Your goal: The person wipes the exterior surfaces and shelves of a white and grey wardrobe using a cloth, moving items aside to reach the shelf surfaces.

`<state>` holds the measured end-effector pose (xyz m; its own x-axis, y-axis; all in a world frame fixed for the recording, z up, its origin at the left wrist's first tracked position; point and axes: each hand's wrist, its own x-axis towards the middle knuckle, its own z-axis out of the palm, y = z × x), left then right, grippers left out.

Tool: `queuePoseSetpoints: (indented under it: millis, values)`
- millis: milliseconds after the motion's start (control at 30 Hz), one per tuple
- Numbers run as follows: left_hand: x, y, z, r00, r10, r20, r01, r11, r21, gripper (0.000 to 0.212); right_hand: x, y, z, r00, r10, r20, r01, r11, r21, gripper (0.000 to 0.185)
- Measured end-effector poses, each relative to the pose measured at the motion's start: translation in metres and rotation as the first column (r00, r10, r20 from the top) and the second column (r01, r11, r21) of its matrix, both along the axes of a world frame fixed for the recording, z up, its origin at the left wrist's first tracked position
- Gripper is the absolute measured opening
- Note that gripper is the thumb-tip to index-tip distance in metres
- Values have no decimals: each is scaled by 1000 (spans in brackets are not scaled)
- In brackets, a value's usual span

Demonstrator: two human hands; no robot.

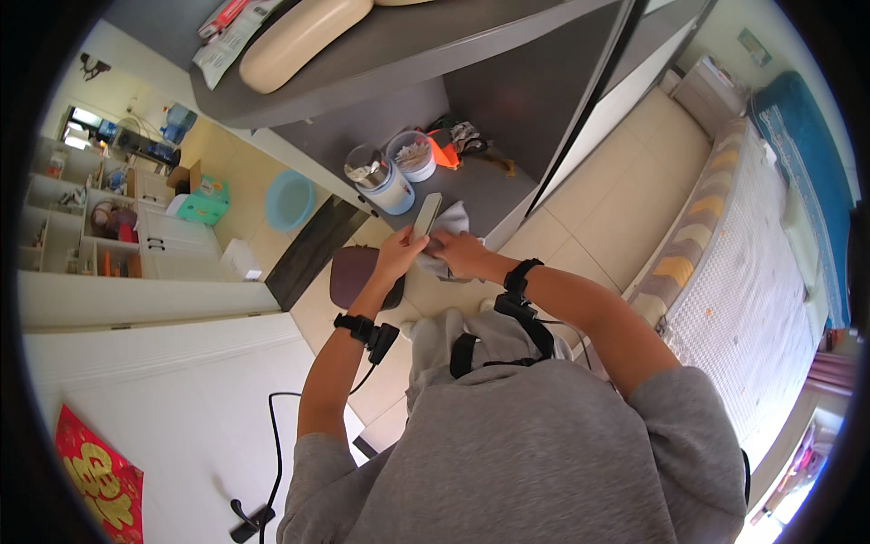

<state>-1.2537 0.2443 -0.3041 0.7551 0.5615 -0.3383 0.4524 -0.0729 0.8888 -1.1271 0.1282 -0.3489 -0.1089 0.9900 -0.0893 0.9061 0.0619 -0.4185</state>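
Observation:
My left hand [395, 257] grips the lower end of a slim pale rectangular object [427, 216], which it holds tilted upward. Just beside it, my right hand [463, 254] is closed on a soft grey cloth [452, 219], part of which hangs below the fingers. Both hands are at the front edge of a dark grey shelf [486, 204]. Behind them stand a blue-and-white bottle [391, 190] with a shiny top and a round clear container of cotton swabs [413, 155]. An orange item [445, 149] lies by a crumpled dark bundle [469, 136].
An upper shelf [408, 47] overhangs the lower one and bears a long beige case [306, 44]. A purple-topped stool [353, 275] is at left, with a light blue basin [289, 200] beyond. A white door [204, 387] stands left; a bed [754, 285] lies right.

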Motion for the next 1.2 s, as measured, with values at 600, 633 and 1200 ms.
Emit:
queuePoseSetpoints:
  millis: [600,633,1200]
  values:
    - [36,-13,-46,996,-82,27,23,555,832,54,131,-27,-13,920,-391,-38,382,913,-139,42]
    - [36,-16,-33,990,-110,87,-14,538,843,55,132,-28,-11,925,-380,-32,372,917,-142,42]
    - [-53,-5,46,896,165,412,-439,458,773,44,129,-21,3,872,-480,96,481,876,6,33]
